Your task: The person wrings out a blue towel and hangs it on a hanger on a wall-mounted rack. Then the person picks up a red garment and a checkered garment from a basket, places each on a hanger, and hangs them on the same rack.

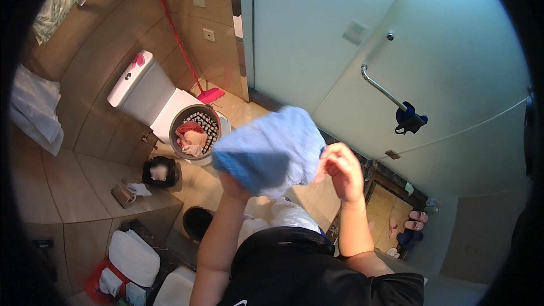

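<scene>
A light blue cloth (276, 148), blurred by motion and probably a garment, is spread in the air in front of my body. My left hand (233, 187) grips its lower left part, with the fingers hidden behind the fabric. At the cloth's right edge, my right hand (340, 170) pinches the fabric between curled fingers. Beyond the cloth to the left, a grey bucket (173, 129) stands at the toilet's front. Pink clothing (187, 134) and a black-and-white checked cloth (206, 123) lie inside it.
A white toilet (148, 85) and a pink broom (208, 94) stand by the tiled wall. A black-lined bin (174, 173), a tissue box (123, 195) on a ledge and a dark bucket (197, 223) are at left. A frosted glass door (306, 42) with a metal handle (382, 87) rises at right, near several slippers (412, 225).
</scene>
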Tool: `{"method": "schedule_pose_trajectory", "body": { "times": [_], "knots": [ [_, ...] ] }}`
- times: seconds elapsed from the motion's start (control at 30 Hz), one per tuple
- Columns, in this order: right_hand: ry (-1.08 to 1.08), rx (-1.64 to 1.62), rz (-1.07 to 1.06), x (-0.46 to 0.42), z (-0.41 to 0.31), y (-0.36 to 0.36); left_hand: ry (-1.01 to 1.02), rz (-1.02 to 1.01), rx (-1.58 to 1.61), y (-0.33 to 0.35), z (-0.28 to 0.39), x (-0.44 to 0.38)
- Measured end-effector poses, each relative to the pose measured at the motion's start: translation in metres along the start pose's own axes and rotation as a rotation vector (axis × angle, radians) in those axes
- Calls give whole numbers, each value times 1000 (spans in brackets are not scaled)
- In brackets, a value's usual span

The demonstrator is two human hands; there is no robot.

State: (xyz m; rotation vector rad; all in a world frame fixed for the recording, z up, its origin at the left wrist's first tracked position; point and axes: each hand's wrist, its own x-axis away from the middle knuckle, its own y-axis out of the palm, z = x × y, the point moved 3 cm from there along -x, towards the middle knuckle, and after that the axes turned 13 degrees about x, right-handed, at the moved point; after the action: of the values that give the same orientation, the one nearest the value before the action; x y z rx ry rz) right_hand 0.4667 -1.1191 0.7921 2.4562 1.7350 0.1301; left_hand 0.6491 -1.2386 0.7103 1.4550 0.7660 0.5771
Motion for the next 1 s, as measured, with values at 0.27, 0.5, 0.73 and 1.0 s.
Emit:
{"method": "schedule_pose_trajectory", "body": {
  "times": [0.27, 0.5, 0.73, 1.0],
  "knots": [
    [160, 451, 85, -60, 143, -27, 222, -291, -265, 39, 6, -18],
    [230, 366, 164, -87, 183, 17, -54, -45, -113, 82, 39, -64],
    [177, -48, 361, -82, 130, -19, 88, 81, -379, 81, 105, -41],
    [175, -227, 345, -71, 125, -13, -63, -156, -168, 82, 144, -4]
  ]
}}
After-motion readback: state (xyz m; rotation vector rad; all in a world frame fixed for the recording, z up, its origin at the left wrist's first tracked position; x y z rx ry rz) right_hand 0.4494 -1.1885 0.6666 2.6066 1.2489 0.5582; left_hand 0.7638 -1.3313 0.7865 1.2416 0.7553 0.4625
